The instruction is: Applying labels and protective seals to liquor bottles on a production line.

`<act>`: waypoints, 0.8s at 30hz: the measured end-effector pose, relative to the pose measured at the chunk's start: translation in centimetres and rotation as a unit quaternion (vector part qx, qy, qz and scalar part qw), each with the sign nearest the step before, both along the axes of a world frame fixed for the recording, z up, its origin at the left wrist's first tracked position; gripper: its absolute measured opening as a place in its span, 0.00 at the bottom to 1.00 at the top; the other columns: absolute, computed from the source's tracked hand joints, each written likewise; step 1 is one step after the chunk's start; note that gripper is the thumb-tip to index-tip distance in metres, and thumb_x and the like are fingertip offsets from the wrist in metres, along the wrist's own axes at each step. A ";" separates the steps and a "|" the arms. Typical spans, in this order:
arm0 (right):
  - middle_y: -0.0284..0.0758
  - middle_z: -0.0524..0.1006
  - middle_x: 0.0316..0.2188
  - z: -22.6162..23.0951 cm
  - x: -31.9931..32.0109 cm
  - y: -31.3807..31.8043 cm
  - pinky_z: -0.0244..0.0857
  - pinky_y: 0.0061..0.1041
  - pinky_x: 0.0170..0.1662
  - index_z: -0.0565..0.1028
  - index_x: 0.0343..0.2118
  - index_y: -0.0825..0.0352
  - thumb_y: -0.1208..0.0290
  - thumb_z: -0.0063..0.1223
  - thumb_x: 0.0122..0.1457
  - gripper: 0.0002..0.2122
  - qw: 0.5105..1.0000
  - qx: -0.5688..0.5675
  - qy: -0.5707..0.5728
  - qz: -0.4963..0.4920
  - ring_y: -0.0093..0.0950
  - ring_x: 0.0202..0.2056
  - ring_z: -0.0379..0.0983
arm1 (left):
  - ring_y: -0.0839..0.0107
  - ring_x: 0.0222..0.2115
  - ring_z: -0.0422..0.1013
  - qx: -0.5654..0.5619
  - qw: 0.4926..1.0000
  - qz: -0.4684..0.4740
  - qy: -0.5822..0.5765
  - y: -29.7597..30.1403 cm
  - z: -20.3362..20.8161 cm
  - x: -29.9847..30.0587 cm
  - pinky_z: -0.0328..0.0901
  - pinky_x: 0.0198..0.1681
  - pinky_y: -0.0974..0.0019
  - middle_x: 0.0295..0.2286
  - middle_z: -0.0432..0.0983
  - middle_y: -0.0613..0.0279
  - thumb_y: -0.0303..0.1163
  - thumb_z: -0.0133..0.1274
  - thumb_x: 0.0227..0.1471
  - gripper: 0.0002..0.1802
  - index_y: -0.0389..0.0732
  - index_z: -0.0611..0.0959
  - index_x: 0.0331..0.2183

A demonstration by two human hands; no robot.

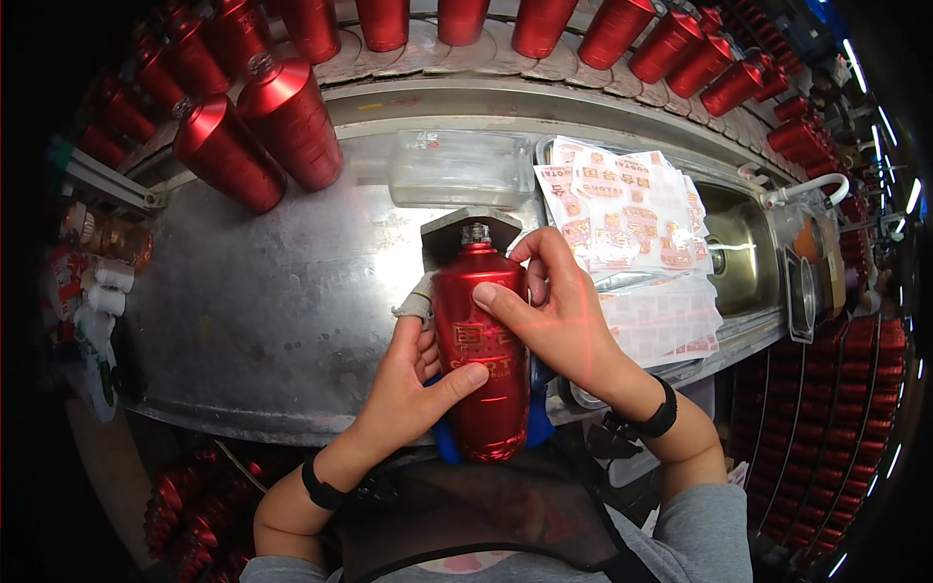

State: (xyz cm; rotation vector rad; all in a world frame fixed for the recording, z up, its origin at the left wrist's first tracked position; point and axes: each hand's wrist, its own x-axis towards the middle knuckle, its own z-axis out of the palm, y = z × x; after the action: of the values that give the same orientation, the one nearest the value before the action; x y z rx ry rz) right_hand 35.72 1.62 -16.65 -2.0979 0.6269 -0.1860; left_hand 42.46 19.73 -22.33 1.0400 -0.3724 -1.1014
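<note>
A red metallic glass bottle with gold lettering lies tilted in front of me, its clear threaded neck pointing away. My left hand grips its left side, thumb across the front and a pale cloth wrap around a finger. At the bottle's upper right side, my right hand holds it, thumb pressed on the front near the shoulder and index finger curled by the edge. Behind the neck is a dark grey angular block. Blue material shows beneath the bottle's base.
Two red bottles stand at the left on the metal table. A clear shallow tray sits behind the block. Printed decal sheets are stacked at the right, beside a sink with a white faucet. Several red bottles line the conveyor at the back.
</note>
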 end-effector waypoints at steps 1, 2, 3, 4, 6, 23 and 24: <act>0.31 0.65 0.16 0.2 0.1 0.1 0.55 0.25 0.22 0.65 0.38 0.67 0.58 0.65 0.52 0.23 1.000 -0.006 -0.002 -0.001 0.20 0.18 0.59 | 0.63 0.59 0.60 -0.001 1.000 -0.001 0.000 0.0 0.1 0.0 0.56 0.62 0.60 0.59 0.57 0.47 0.31 0.62 0.52 0.53 0.38 0.44 0.65; 0.31 0.65 0.16 0.2 0.1 0.1 0.55 0.25 0.22 0.65 0.38 0.67 0.58 0.65 0.52 0.23 1.000 -0.006 -0.002 -0.002 0.20 0.18 0.59 | 0.63 0.59 0.60 0.003 1.000 -0.006 0.006 0.0 0.3 0.1 0.56 0.62 0.60 0.59 0.57 0.47 0.31 0.62 0.52 0.53 0.38 0.44 0.65; 0.30 0.64 0.16 0.2 0.0 0.1 0.56 0.24 0.22 0.65 0.38 0.68 0.58 0.65 0.52 0.23 1.000 -0.003 0.008 -0.006 0.20 0.19 0.59 | 0.63 0.59 0.60 0.007 1.000 -0.011 0.012 0.0 0.4 0.2 0.56 0.62 0.60 0.59 0.57 0.47 0.31 0.62 0.52 0.53 0.38 0.44 0.65; 0.30 0.64 0.17 0.1 0.0 0.0 0.56 0.24 0.23 0.65 0.38 0.68 0.57 0.66 0.52 0.23 1.000 0.001 0.017 -0.009 0.19 0.20 0.59 | 0.63 0.59 0.60 0.006 1.000 -0.011 0.011 0.0 0.4 0.1 0.56 0.62 0.60 0.59 0.57 0.47 0.31 0.62 0.52 0.53 0.38 0.44 0.65; 0.29 0.64 0.19 -1.0 -0.6 -0.7 0.57 0.22 0.24 0.66 0.40 0.68 0.59 0.64 0.54 0.21 1.000 0.020 -0.002 -0.001 0.18 0.21 0.60 | 0.63 0.59 0.61 -0.006 1.000 -0.003 0.001 -0.1 0.5 0.0 0.57 0.61 0.61 0.58 0.58 0.47 0.31 0.62 0.52 0.52 0.38 0.44 0.65; 0.26 0.61 0.25 -1.3 -1.9 -0.3 0.55 0.16 0.27 0.67 0.48 0.65 0.63 0.66 0.53 0.24 0.989 0.140 -0.038 -0.002 0.14 0.25 0.56 | 0.71 0.48 0.70 0.016 0.992 0.106 -0.063 -4.3 1.6 1.9 0.67 0.50 0.67 0.48 0.72 0.54 0.31 0.56 0.58 0.27 0.34 0.67 0.55; 0.26 0.61 0.24 -1.4 -1.8 -0.4 0.55 0.17 0.26 0.67 0.48 0.65 0.63 0.66 0.53 0.24 0.992 0.118 -0.044 0.001 0.15 0.24 0.56 | 0.71 0.48 0.70 0.017 0.992 0.105 -0.063 -4.3 1.6 1.9 0.67 0.50 0.67 0.48 0.72 0.54 0.31 0.56 0.58 0.27 0.34 0.67 0.55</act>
State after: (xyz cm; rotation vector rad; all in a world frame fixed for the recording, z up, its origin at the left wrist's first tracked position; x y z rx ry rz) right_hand 33.88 1.24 -18.05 -1.8525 0.5652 -0.1936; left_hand 44.33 15.39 -20.73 1.1548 -0.3364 -0.8587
